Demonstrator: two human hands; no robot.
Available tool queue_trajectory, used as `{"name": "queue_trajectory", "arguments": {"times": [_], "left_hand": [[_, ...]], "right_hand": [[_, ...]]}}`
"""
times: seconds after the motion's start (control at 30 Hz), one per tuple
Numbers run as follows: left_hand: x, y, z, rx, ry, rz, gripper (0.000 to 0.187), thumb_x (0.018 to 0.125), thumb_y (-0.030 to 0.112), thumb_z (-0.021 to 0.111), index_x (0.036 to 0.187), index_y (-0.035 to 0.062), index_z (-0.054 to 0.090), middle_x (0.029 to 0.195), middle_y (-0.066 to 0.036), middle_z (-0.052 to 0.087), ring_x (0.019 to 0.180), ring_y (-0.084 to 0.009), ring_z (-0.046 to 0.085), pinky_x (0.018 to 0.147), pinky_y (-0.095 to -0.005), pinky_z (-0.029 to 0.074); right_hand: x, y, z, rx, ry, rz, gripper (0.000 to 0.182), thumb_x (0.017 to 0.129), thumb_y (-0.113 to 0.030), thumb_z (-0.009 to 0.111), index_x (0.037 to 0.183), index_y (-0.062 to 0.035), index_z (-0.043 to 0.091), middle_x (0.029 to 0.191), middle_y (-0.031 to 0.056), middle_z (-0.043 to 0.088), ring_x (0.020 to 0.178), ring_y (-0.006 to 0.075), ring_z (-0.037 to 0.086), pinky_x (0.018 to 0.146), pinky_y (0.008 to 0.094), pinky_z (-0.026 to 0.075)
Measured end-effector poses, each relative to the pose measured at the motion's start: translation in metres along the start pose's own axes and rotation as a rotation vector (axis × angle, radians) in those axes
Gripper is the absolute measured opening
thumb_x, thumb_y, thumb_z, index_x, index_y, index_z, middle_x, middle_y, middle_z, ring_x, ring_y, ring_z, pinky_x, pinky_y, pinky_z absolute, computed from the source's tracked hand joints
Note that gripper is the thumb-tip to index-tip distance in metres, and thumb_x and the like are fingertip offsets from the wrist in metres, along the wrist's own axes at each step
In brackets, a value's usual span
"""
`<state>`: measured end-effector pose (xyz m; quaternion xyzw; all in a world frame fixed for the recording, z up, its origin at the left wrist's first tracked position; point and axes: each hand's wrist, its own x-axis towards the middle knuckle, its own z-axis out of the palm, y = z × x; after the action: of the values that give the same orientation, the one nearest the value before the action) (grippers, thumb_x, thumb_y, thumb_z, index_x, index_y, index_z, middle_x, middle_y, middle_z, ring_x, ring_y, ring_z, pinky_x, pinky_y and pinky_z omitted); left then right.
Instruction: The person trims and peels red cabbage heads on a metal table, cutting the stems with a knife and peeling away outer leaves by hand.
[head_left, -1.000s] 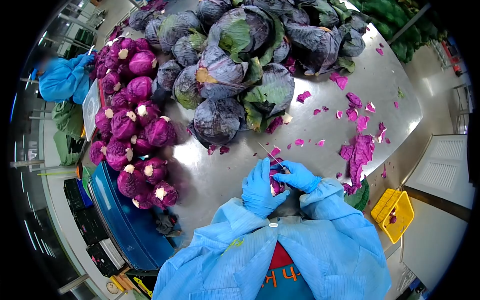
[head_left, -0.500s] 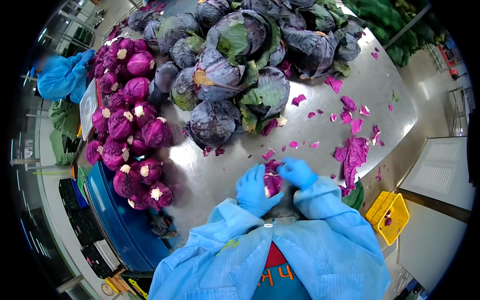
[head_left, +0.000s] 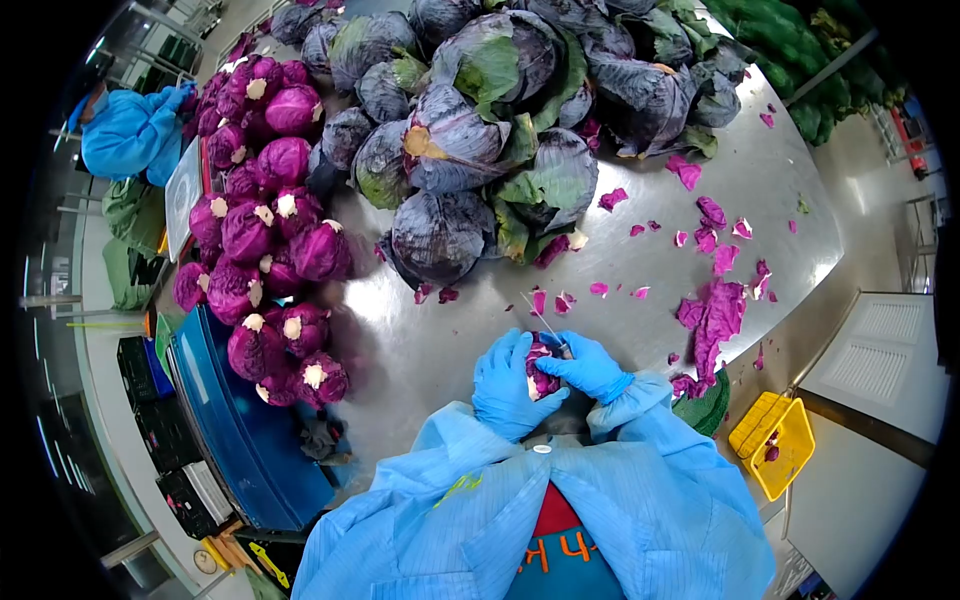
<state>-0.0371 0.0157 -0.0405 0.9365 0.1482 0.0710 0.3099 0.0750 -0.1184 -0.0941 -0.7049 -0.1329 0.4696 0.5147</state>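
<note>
A small red cabbage (head_left: 541, 380) with a pale cut patch sits between my hands, close to the table's near edge. My blue-gloved left hand (head_left: 508, 388) is curled round its left side. In my right hand (head_left: 590, 368), also gloved, is a knife (head_left: 541, 316); its thin blade points up and to the left, above the cabbage. The fingers of that hand press close to the cabbage's right side. Small purple leaf scraps (head_left: 564, 302) lie just beyond the hands.
Trimmed red cabbages (head_left: 285, 160) are piled on the left, above a blue bin (head_left: 250, 430). Untrimmed dark cabbages (head_left: 440, 235) cover the back of the metal table (head_left: 400, 340). Peeled leaves (head_left: 715, 325) lie to the right, near a yellow basket (head_left: 790, 450). Another person (head_left: 130, 135) stands far left.
My right hand has lowered and closed in against the cabbage, and the knife's blade now shows. The left hand keeps its hold. The whole view has shifted slightly.
</note>
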Motion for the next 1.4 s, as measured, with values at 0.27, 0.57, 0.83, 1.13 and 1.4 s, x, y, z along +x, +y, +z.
{"name": "queue_trajectory", "arguments": {"times": [0.27,0.57,0.83,1.13,1.4], "left_hand": [[-0.001,-0.001,-0.002,-0.031,-0.049,-0.045,0.092,0.06,0.042,0.083,0.132,0.001,0.045,0.129,-0.024,0.049,0.117,-0.0398,0.049,0.1,-0.048,0.04],[-0.004,-0.014,-0.002,-0.106,-0.047,0.081,0.089,0.07,0.047,0.078,0.138,0.0029,0.041,0.134,-0.025,0.045,0.12,-0.0401,0.046,0.101,-0.0484,0.038],[-0.019,-0.018,0.005,-0.088,0.081,-0.111,0.095,0.072,0.047,0.078,0.14,-0.0047,0.035,0.134,-0.029,0.043,0.123,-0.0416,0.044,0.104,-0.0474,0.036],[-0.032,-0.037,-0.001,-0.584,-0.155,-0.464,0.103,0.059,0.04,0.088,0.14,-0.0013,0.039,0.132,-0.023,0.044,0.121,-0.0339,0.047,0.104,-0.0416,0.039],[-0.034,-0.051,-0.021,-0.929,-0.241,-0.197,0.081,0.067,0.018,0.086,0.138,0.0075,0.048,0.137,-0.014,0.045,0.13,-0.0259,0.042,0.11,-0.0375,0.033]], "right_hand": [[-0.049,-0.026,-0.004,0.607,0.235,0.064,0.019,0.089,-0.012,0.062,0.104,-0.0018,0.065,0.071,0.0012,0.058,0.049,0.0071,0.046,0.041,0.0217,0.036],[-0.057,0.0,-0.102,-0.311,0.891,-0.179,0.033,0.088,-0.024,0.07,0.117,-0.0108,0.065,0.075,0.0016,0.064,0.059,0.0072,0.054,0.056,0.0243,0.046],[0.01,-0.01,-0.01,0.052,-0.168,0.202,0.052,0.08,-0.044,0.074,0.118,-0.0089,0.065,0.084,0.001,0.063,0.064,0.01,0.053,0.054,0.025,0.044],[0.011,-0.005,-0.02,-0.277,-0.201,-0.169,0.04,0.084,-0.043,0.07,0.089,-0.0035,0.067,0.071,0.0126,0.061,0.061,0.0203,0.058,0.054,0.0352,0.046],[-0.015,-0.014,-0.026,-0.435,-0.186,-0.391,0.035,0.086,-0.039,0.068,0.089,-0.0048,0.069,0.076,0.0145,0.063,0.063,0.028,0.061,0.059,0.0375,0.048]]}}
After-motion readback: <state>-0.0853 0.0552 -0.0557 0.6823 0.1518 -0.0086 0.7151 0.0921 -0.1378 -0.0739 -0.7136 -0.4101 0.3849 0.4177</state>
